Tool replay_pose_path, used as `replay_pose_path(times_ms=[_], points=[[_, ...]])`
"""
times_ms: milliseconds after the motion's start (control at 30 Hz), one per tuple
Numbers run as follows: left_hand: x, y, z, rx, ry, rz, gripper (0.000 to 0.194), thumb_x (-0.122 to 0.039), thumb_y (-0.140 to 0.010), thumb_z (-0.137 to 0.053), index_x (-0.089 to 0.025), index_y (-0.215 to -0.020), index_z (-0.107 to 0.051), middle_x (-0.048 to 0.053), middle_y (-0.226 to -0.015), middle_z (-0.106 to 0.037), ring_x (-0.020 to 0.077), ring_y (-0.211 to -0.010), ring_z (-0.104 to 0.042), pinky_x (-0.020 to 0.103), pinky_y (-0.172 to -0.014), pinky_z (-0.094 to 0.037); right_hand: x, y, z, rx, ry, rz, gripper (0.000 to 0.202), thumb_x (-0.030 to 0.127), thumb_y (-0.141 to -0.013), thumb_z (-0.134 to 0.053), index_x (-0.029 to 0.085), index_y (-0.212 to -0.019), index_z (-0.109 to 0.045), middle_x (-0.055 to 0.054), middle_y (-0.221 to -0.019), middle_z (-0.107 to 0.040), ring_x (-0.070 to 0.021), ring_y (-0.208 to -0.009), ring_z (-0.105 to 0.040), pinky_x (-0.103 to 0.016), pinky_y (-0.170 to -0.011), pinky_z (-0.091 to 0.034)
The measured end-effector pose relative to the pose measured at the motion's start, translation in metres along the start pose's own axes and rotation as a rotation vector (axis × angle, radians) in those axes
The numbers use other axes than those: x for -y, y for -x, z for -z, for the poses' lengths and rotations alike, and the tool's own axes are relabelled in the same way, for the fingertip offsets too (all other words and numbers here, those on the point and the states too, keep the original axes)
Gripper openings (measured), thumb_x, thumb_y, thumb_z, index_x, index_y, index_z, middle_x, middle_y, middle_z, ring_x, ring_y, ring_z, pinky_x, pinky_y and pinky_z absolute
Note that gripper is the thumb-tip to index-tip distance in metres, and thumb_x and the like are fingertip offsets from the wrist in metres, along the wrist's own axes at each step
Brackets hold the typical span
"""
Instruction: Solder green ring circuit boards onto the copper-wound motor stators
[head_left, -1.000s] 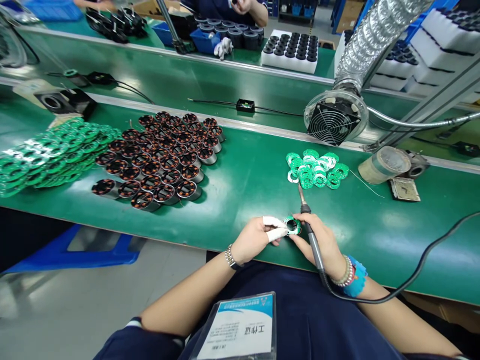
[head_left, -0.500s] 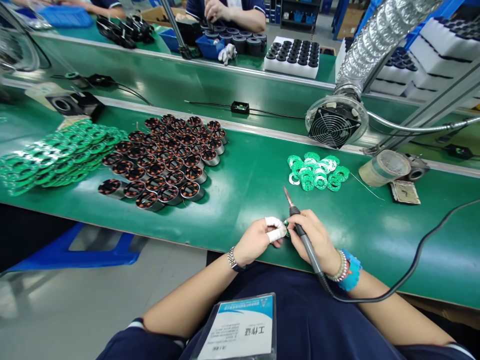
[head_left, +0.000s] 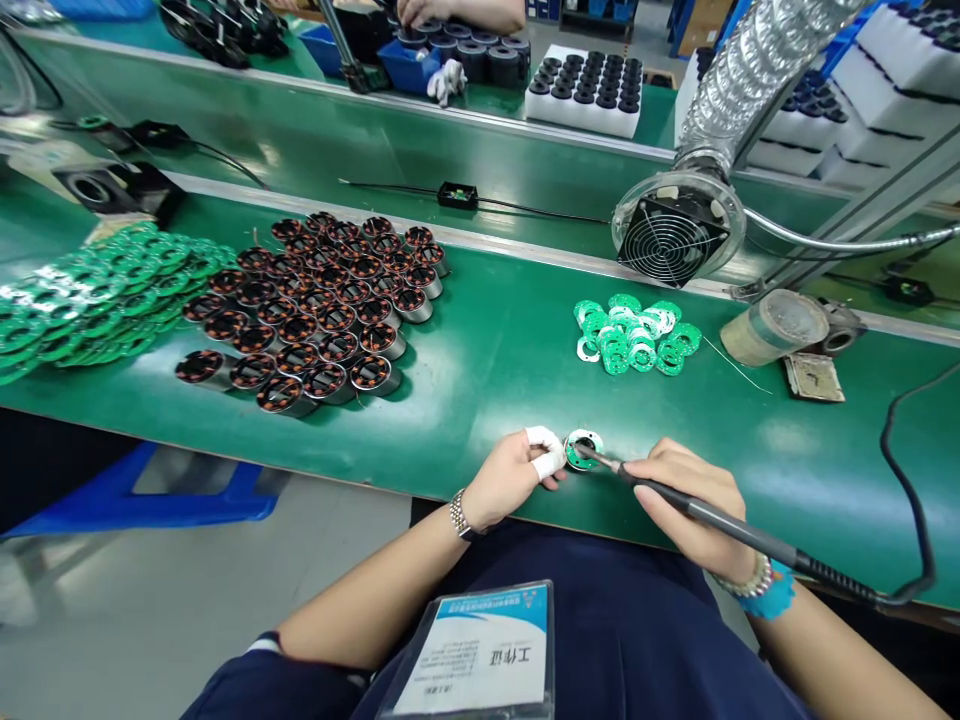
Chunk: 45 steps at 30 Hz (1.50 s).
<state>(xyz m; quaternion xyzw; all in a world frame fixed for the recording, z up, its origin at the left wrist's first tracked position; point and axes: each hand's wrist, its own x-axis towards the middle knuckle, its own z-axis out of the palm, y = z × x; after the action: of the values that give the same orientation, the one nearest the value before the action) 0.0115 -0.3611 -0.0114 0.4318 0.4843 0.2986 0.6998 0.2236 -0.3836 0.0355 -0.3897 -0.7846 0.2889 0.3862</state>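
- Currently, the left hand point(head_left: 514, 475), two fingers wrapped in white, pinches the left edge of a green ring point(head_left: 573, 459) just below and right of the frame's centre.
- The right hand point(head_left: 712, 545), lower right, has its fingers clamped round an iron point(head_left: 750, 536); the tip is at the ring, contact too small to tell.
- Loose boards point(head_left: 616, 352) lie above the ring.
- Coils point(head_left: 330, 318) stand left of centre.

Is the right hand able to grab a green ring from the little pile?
Probably not just now: nothing seems to block the way to the pile, but the right hand is holding the iron.
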Motion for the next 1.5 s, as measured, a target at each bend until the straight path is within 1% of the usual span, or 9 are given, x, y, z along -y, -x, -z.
replay_pose_path(times_ms=[333, 733, 867, 1100, 1167, 1267, 1333, 1400, 1500], points=[[0.002, -0.001, 0.0, -0.005, 0.001, 0.003, 0.015, -0.027, -0.072, -0.059, -0.013, -0.072, -0.054, 0.001, -0.062, -0.06, 0.0099, -0.055, -0.057, 0.022, -0.056, -0.047, 0.0, 0.001, -0.002, 0.062, -0.006, -0.028, 0.022, 0.01, -0.078, -0.055, 0.016, -0.096, -0.066, -0.005, -0.07, -0.063, -0.0151, -0.064, -0.056, -0.029, -0.056, -0.045], [0.003, -0.003, 0.001, 0.004, -0.05, 0.006, 0.015, -0.028, -0.073, -0.057, -0.013, -0.072, -0.053, 0.001, -0.063, -0.06, 0.0095, -0.052, -0.056, 0.023, -0.055, -0.046, 0.001, 0.004, 0.009, -0.01, -0.011, -0.011, 0.023, 0.01, -0.077, -0.057, 0.017, -0.096, -0.067, -0.004, -0.069, -0.063, -0.0155, -0.063, -0.056, -0.03, -0.057, -0.046], [0.005, -0.002, 0.002, 0.006, -0.084, -0.006, 0.018, -0.031, -0.075, -0.057, -0.014, -0.074, -0.053, 0.001, -0.065, -0.06, 0.0104, -0.054, -0.057, 0.024, -0.057, -0.046, -0.013, 0.008, 0.027, -0.166, 0.101, -0.075, 0.022, 0.012, -0.077, -0.059, 0.02, -0.095, -0.066, -0.003, -0.074, -0.065, -0.0154, -0.066, -0.058, -0.03, -0.061, -0.047], [0.006, 0.003, 0.001, -0.004, -0.22, -0.027, 0.023, -0.037, -0.079, -0.052, -0.015, -0.084, -0.05, 0.003, -0.071, -0.06, 0.0127, -0.06, -0.059, 0.026, -0.06, -0.046, -0.098, 0.002, 0.092, -0.779, 0.642, -0.242, 0.025, 0.034, -0.082, -0.056, 0.018, -0.099, -0.064, -0.008, -0.094, -0.066, -0.0213, -0.092, -0.059, -0.041, -0.086, -0.047], [0.004, 0.005, -0.001, -0.044, -0.353, -0.083, 0.039, -0.039, -0.074, -0.058, -0.016, -0.103, -0.047, 0.003, -0.078, -0.06, 0.0128, -0.058, -0.057, 0.026, -0.057, -0.046, -0.117, 0.0, 0.106, -0.765, 0.681, -0.285, 0.028, 0.038, -0.081, -0.056, 0.018, -0.098, -0.064, -0.008, -0.094, -0.065, -0.0212, -0.089, -0.06, -0.042, -0.085, -0.047], [-0.002, 0.004, -0.004, -0.052, -0.681, -0.228, 0.069, -0.034, -0.065, -0.068, -0.021, -0.126, -0.039, 0.005, -0.091, -0.059, 0.0127, -0.057, -0.053, 0.029, -0.057, -0.046, -0.123, -0.001, 0.108, -0.722, 0.606, -0.334, 0.029, 0.038, -0.085, -0.051, 0.019, -0.103, -0.062, -0.003, -0.073, -0.065, -0.0158, -0.061, -0.06, -0.034, -0.066, -0.052], [-0.008, -0.005, -0.005, 0.006, -0.827, -0.324, 0.068, -0.028, -0.064, -0.068, -0.024, -0.127, -0.042, 0.005, -0.092, -0.059, 0.0138, -0.059, -0.053, 0.029, -0.059, -0.045, -0.116, -0.001, 0.099, -0.717, 0.5, -0.372, 0.029, 0.037, -0.087, -0.049, 0.018, -0.106, -0.059, 0.001, -0.059, -0.059, -0.0129, -0.049, -0.055, -0.029, -0.055, -0.05], [-0.021, -0.025, -0.001, 0.041, -0.853, -0.386, 0.062, -0.026, -0.065, -0.066, -0.024, -0.124, -0.047, 0.003, -0.084, -0.061, 0.0144, -0.058, -0.053, 0.029, -0.059, -0.045, -0.106, 0.0, 0.089, -0.701, 0.408, -0.377, 0.025, 0.035, -0.086, -0.052, 0.019, -0.104, -0.06, 0.001, -0.061, -0.059, -0.012, -0.05, -0.057, -0.026, -0.054, -0.05], [-0.057, -0.082, 0.015, -0.045, -0.844, -0.397, 0.06, -0.032, -0.068, -0.064, -0.022, -0.124, -0.046, 0.0, -0.072, -0.062, 0.0141, -0.052, -0.054, 0.027, -0.057, -0.043, -0.101, 0.003, 0.079, -0.704, 0.416, -0.321, 0.019, 0.032, -0.084, -0.055, 0.019, -0.098, -0.061, 0.001, -0.062, -0.06, -0.013, -0.054, -0.06, -0.026, -0.058, -0.051]])
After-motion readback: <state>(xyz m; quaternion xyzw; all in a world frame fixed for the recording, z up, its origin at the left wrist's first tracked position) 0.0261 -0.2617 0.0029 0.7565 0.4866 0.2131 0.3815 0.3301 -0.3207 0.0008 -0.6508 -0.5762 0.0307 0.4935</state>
